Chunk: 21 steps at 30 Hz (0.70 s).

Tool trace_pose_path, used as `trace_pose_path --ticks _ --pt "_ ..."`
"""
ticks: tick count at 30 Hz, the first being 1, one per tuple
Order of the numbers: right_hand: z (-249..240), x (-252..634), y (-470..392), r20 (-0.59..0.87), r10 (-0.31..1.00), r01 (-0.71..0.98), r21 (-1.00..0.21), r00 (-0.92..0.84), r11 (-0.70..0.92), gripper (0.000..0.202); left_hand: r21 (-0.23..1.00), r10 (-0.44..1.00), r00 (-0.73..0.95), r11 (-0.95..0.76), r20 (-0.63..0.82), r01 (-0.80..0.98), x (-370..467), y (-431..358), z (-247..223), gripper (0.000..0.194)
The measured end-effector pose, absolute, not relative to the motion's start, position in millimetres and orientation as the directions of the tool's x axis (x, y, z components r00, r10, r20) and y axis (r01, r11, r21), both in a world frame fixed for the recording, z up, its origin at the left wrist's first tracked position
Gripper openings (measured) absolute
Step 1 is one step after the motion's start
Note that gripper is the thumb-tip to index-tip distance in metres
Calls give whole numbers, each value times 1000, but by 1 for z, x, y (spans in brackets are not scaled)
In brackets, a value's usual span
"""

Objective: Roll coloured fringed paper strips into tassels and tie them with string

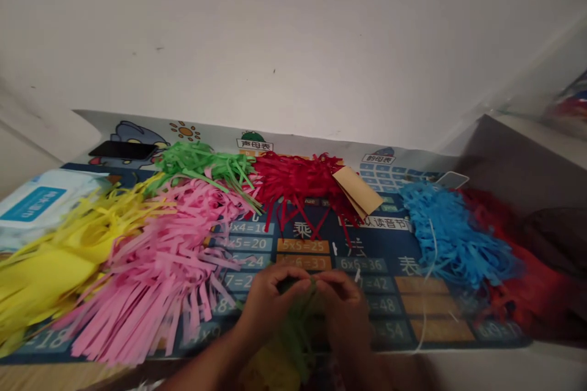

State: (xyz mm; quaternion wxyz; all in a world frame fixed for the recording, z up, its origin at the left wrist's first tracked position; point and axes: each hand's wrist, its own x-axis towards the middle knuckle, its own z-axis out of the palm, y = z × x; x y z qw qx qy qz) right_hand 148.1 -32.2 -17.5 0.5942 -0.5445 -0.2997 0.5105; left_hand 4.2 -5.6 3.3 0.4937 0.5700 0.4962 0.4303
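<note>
My left hand (275, 299) and my right hand (342, 305) meet at the front middle of the mat, thumbs and forefingers pinched together. Between them they hold the top of a green paper tassel (298, 333), whose strips hang down below the fingers, blurred. Something yellow (268, 369) shows under it, near my left wrist. Left of my hands lies a pile of pink paper strips (151, 269). Farther back are red strips (302, 177) with a folded tan card (360, 190) on their right side.
Yellow strips (59, 263) and a white-blue packet (41, 201) lie at the left. Behind are green strips (202, 162) and a black phone (123, 150). Blue strips (454, 232), more red ones (532, 281) and a white cord (428, 281) are at the right, on the printed mat (247, 261).
</note>
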Motion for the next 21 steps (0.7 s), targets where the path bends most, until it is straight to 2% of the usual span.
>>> trace_pose_path --ticks 3,9,12,17,21 --pt "-17 146 -36 -172 938 -237 -966 301 -101 9 976 988 132 -110 86 188 3 -8 1 8" --pt "-19 149 -40 -16 946 -2 -1000 325 -16 7 854 920 112 -389 375 345 6 -12 -2 8" --pt "-23 152 -39 -28 949 12 -999 314 -33 10 838 901 144 -433 409 332 5 -12 2 9" --pt "-24 158 -37 -60 972 -20 -998 226 -56 16 838 898 224 -436 380 328 -1 -10 11 15" --pt "-21 163 -38 71 979 175 -984 191 37 14 761 873 181 -485 454 430 -1 -11 11 9"
